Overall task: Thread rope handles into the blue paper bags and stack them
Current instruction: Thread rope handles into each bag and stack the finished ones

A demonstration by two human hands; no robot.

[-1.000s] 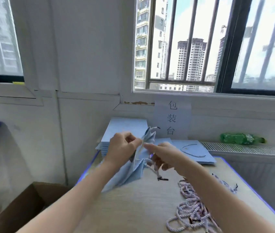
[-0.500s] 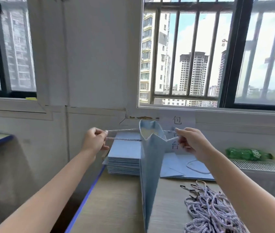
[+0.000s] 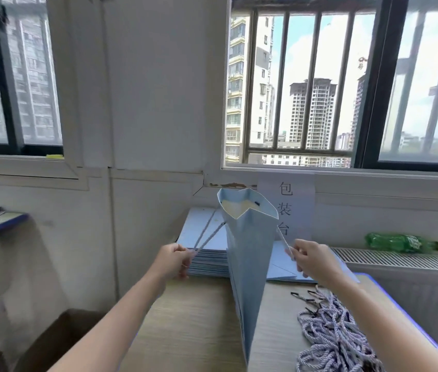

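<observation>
Two hands held one blue paper bag [image 3: 247, 264] upright between them, its folded base low over the wooden surface [image 3: 193, 326] and its mouth gaping open at the top. The left hand [image 3: 171, 260] had its fingers curled round the two strands of a twisted rope handle [image 3: 208, 236] that ran up to the bag's left face. The right hand [image 3: 310, 257] pinched the rope [image 3: 283, 238] coming off the right face. Both ropes ran taut and slanted down and outward, which I judged was a way of seating the ends against the inside of the paper and checking that the handles held, while the opposing pulls spread the mouth. Holding the bag by its ropes alone also kept the paper from creasing.

Behind the left hand lay a neat stack of flat blue bags [image 3: 207, 245], and behind the right hand more flat blue sheets [image 3: 284, 267] rested on the surface; which pile was finished work could not be told. A tangle of loose rope handles [image 3: 330, 334] with dark tips sat at the right, just beside the right forearm, presumably kept close for easy picking. A green plastic bottle [image 3: 400, 242] lay on the radiator ledge [image 3: 400, 260] by the window. With both handles apparently in, this bag seemed ready to be flattened and stacked.
</observation>
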